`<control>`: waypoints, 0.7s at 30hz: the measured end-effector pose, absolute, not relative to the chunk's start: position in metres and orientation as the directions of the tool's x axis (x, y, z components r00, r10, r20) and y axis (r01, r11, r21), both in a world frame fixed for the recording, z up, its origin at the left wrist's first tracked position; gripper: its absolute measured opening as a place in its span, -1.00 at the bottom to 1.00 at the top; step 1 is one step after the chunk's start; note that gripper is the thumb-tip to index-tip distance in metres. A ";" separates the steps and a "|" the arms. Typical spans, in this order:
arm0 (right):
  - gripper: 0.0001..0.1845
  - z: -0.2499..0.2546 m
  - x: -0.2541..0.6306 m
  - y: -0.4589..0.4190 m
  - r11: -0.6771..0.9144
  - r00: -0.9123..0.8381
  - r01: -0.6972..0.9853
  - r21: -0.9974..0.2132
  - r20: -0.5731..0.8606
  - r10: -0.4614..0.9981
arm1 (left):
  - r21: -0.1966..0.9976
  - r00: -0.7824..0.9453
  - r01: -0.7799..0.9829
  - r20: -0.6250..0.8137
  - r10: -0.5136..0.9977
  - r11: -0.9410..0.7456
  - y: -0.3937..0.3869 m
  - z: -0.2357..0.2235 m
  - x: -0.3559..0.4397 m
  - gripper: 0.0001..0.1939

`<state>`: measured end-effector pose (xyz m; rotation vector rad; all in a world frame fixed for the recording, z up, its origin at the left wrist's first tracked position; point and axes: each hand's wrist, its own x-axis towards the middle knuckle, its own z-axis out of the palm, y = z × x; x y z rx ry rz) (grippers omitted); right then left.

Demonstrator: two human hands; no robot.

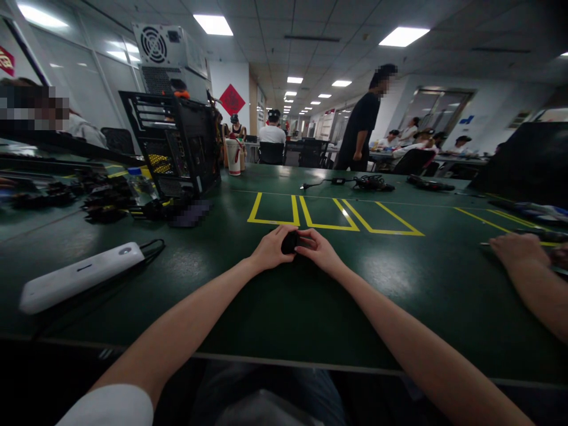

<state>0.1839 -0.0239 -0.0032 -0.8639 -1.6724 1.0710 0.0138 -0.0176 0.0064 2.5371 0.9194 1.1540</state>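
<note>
Both of my hands meet over the middle of the green table, just in front of the yellow tape outlines. My left hand [270, 247] is closed, its thumb and fingers wrapped round a small black object [290, 241]. From the other side my right hand [320, 249] pinches the same black object with its thumb and fingertips. The fingers hide much of it, and its kind cannot be made out.
A white power strip [84, 275] lies at the left. Behind it stand an open computer case [177, 142] and a white cup [234, 157]. Coiled black cables [373, 183] lie at the back. A co-worker's hand [519, 251] rests at the right.
</note>
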 end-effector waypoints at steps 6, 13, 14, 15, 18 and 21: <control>-0.72 -0.006 0.182 -0.024 0.398 -0.269 0.067 -0.915 0.368 0.890 | 0.424 0.494 0.456 0.611 0.619 -0.782 -0.018 0.007 0.015 -0.40; -0.62 -0.002 0.184 -0.022 0.356 -0.299 0.091 -0.930 0.316 0.900 | 0.424 0.498 0.462 0.602 0.624 -0.779 -0.019 0.007 0.014 -0.41; -0.62 -0.002 0.184 -0.023 0.357 -0.313 0.076 -0.931 0.318 0.895 | 0.427 0.497 0.464 0.601 0.627 -0.777 -0.019 0.007 0.014 -0.41; -0.62 -0.003 0.184 -0.023 0.361 -0.324 0.058 -0.931 0.324 0.889 | 0.429 0.495 0.464 0.600 0.628 -0.775 -0.019 0.007 0.014 -0.40; -0.63 -0.005 0.183 -0.024 0.363 -0.325 0.012 -0.932 0.340 0.883 | 0.430 0.494 0.463 0.601 0.628 -0.775 -0.020 0.007 0.015 -0.40; -0.72 -0.005 0.181 -0.023 0.365 -0.292 0.021 -0.931 0.343 0.893 | 0.427 0.490 0.462 0.607 0.625 -0.777 -0.020 0.006 0.014 -0.41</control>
